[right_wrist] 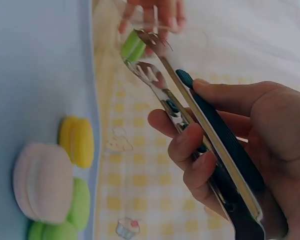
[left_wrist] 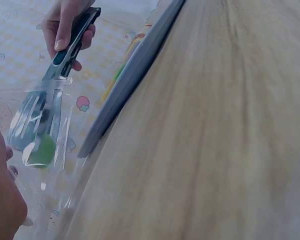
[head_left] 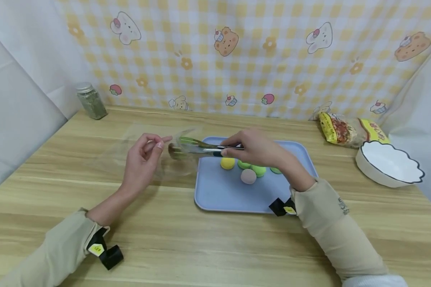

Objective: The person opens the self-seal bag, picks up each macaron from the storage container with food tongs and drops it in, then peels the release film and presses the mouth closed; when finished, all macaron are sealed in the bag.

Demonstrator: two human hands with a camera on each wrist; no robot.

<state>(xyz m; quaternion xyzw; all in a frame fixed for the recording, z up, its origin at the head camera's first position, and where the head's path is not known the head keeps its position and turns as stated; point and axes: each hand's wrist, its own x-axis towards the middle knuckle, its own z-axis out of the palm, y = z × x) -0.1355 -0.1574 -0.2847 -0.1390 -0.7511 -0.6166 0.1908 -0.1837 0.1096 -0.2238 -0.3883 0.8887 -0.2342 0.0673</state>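
Right hand [head_left: 251,147] curled round tongs [right_wrist: 222,135], tips clasping a green macaron [right_wrist: 134,46] inside the clear bag [left_wrist: 50,187], about nine o'clock of the tray [head_left: 219,195]; left hand [head_left: 141,157] pinches bag edge. Suggest: mouth spread wide, release gently, deep inside.

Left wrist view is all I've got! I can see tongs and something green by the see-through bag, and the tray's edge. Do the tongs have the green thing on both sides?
Observer: Yes, the right wrist view shows the green macaron between the two ends of the tongs.
Operator: Neat! Is there a pink one anywhere?
Observer: Yes, the head view shows a pale pink macaron lying on the blue tray.
Operator: Ooh! And is anything way over at the back left?
Observer: Yes, a jar with a lid stands there.
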